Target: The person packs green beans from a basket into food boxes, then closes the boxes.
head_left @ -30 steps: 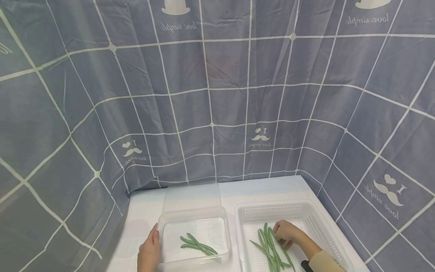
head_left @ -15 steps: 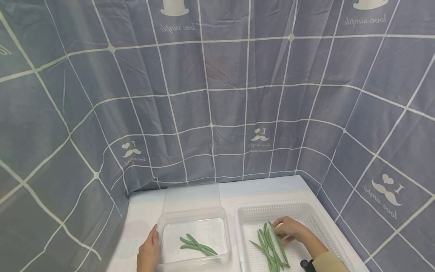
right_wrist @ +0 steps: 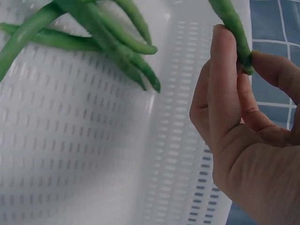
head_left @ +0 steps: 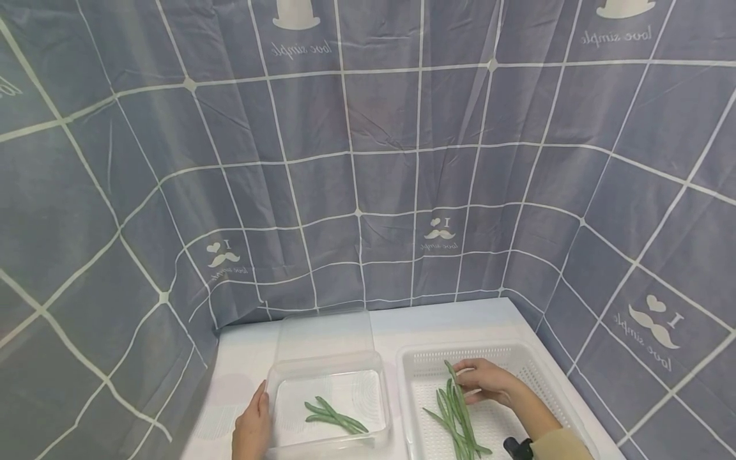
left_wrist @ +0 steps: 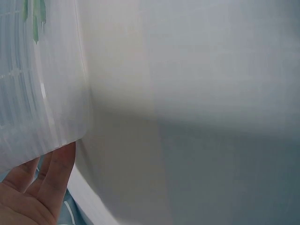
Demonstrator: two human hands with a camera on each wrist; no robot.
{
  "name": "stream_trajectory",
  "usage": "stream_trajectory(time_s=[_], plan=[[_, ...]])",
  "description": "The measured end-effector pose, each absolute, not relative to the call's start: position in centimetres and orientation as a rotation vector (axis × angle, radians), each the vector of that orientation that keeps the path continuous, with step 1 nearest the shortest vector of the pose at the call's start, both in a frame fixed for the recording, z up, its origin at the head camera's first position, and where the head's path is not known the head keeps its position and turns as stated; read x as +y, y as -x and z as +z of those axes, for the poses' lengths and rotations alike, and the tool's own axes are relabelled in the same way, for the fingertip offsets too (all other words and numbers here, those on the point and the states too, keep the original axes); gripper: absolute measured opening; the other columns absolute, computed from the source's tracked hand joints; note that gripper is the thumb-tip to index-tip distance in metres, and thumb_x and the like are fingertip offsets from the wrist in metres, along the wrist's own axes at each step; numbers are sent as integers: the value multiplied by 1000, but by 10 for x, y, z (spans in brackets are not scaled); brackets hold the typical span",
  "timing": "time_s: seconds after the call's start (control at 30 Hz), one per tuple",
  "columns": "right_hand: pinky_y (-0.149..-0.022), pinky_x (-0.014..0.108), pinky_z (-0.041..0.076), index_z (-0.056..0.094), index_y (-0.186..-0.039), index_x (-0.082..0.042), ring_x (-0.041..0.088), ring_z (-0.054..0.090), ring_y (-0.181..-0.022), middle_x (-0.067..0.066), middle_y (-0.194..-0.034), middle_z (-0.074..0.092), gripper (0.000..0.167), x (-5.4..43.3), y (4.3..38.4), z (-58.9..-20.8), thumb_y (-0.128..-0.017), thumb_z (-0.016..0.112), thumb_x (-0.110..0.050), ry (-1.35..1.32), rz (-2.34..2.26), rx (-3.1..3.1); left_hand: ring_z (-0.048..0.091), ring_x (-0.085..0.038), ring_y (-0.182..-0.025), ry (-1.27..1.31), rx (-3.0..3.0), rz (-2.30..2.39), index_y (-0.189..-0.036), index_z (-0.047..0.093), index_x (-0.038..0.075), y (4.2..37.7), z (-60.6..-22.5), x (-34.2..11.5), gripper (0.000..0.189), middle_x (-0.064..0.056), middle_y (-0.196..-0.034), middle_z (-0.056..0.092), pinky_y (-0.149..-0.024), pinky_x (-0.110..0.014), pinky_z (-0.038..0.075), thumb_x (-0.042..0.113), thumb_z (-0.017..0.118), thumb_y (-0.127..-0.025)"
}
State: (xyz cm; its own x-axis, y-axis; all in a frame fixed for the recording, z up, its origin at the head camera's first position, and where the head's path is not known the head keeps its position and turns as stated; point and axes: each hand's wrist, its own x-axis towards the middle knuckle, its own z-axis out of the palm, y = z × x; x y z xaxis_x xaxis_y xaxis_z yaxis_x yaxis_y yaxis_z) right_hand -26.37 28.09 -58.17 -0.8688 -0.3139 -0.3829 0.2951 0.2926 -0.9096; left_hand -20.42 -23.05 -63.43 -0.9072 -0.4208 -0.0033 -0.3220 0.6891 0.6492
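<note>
My right hand [head_left: 485, 378] pinches one end of a green bean [right_wrist: 230, 23] between thumb and fingers, over a white perforated basket [head_left: 406, 399]. Several other green beans [right_wrist: 124, 56] lie loosely crossed on the basket floor, below and to the left of that hand. A clear plastic container [head_left: 386, 396] stands to the left of the basket, with a few green beans [head_left: 335, 416] on its bottom. Against the container's left wall rests my left hand [head_left: 252, 425]; its fingers [left_wrist: 60, 171] stretch out along the outside and touch it.
Behind the container a flat clear lid [head_left: 324, 335] lies on the white table [head_left: 437, 316]. A grey-blue checked curtain [head_left: 385, 179] hangs around the back and both sides. A black wrist strap [head_left: 517, 448] shows at the right sleeve.
My right hand has shifted up and slightly left inside the basket, and the pinched bean has moved up and left with it. My left hand stays at the container wall.
</note>
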Motion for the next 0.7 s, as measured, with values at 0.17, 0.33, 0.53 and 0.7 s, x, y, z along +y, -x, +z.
stream_trajectory(time_s=[0.17, 0.33, 0.53, 0.7], plan=[[-90, 46, 68, 51, -142, 14, 26, 78, -100, 15, -110, 74, 55, 275, 265, -570, -95, 67, -10, 82, -1691, 1964, 59, -58, -129, -612, -2751, -1025, -159, 43, 3, 204, -632, -229, 64, -33, -149, 53, -103, -77, 49, 44, 22, -116], [-88, 42, 68, 52, -142, 12, 20, 76, -100, 7, -109, 73, 52, 266, 268, -557, -98, 65, -11, 155, -1730, 1917, 60, -59, -128, -600, -2749, -1024, -159, 43, 2, 203, -632, -229, 62, -33, -148, 54, -102, -77, 49, 43, 24, -116], [-86, 37, 68, 47, -145, 13, 17, 73, -99, 5, -107, 69, 55, 255, 271, -549, -99, 64, -10, 170, -1747, 1901, 59, -58, -130, -621, -2751, -1032, -160, 43, 4, 203, -632, -229, 62, -32, -150, 53, -103, -77, 48, 44, 24, -116], [-84, 35, 67, 45, -147, 13, 17, 71, -101, 5, -108, 66, 55, 246, 275, -546, -100, 63, -10, 186, -1757, 1885, 58, -57, -132, -625, -2750, -1034, -160, 43, 4, 204, -633, -229, 62, -31, -151, 52, -105, -76, 47, 43, 24, -116]])
